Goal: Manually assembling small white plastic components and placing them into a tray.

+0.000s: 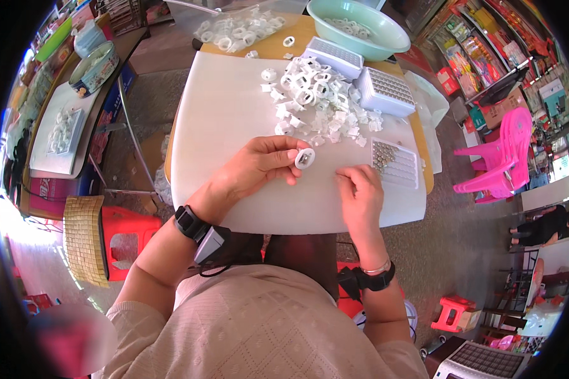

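Observation:
My left hand [267, 159] pinches a small white round plastic part [305, 158] with a dark slot in its middle, held up over the white tabletop sheet [227, 95]. My right hand [362, 192] rests on the sheet to the right of it, fingers curled together; anything between them is hidden. Close by on the right lies a shallow white tray [406, 172] with small metallic pieces [384, 155] gathered at its left side. Beyond both hands spreads a heap of white plastic parts [316, 85], round rings mixed with smaller translucent pieces.
Stacked white trays [385, 91] stand behind the heap, with a pale green basin [360, 39] at the far edge. A clear bag of white rings [240, 31] lies far left. A red stool [129, 234] and a pink chair [502, 158] flank the table.

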